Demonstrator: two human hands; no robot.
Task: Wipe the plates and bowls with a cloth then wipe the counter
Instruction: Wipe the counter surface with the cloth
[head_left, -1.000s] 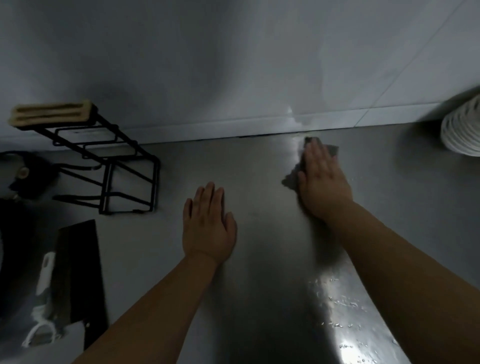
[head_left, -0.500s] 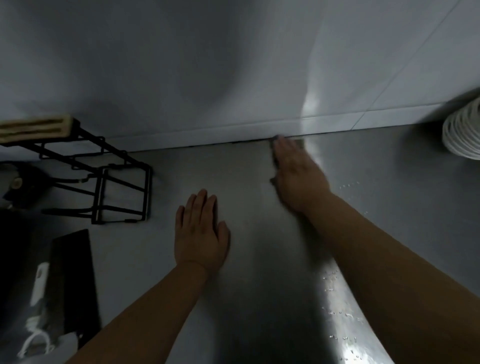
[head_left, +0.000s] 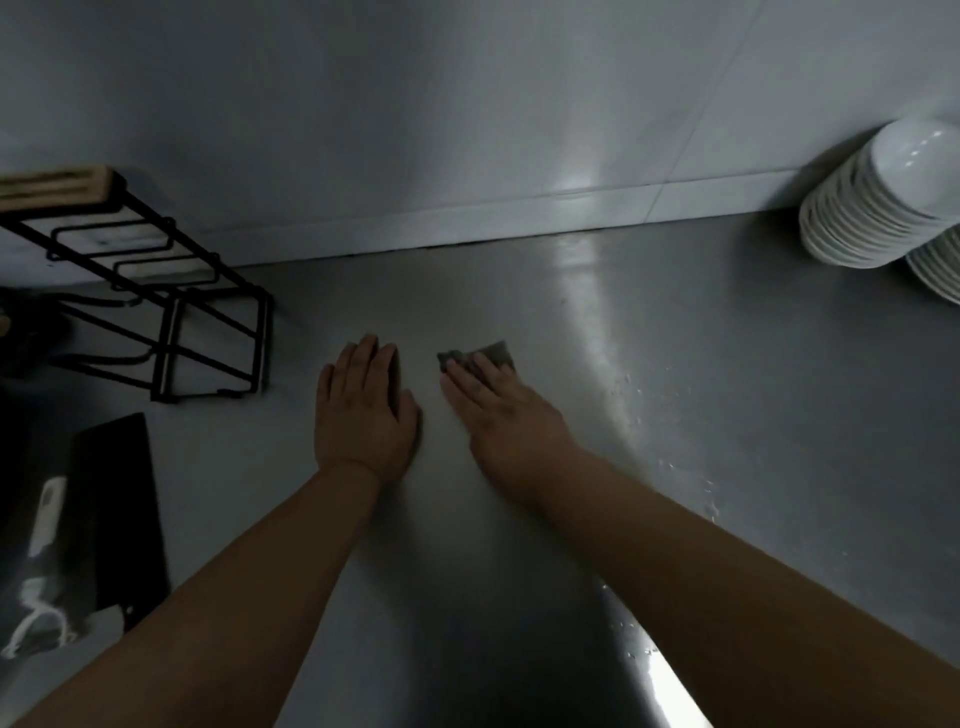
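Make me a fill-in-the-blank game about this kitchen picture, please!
1. The right hand presses a grey ____ flat on the counter.
2. The left hand lies flat and holds ____.
3. The stacked bowls at the far right are ____.
4. The black wire rack stands to the ____ of both hands.

Missing words: cloth; nothing; white; left.

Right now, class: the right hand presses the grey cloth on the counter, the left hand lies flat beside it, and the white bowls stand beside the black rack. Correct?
One error: the head view shows the white bowls at the far right, apart from the black rack on the left. The right hand does press the grey cloth on the counter, left hand flat beside it.
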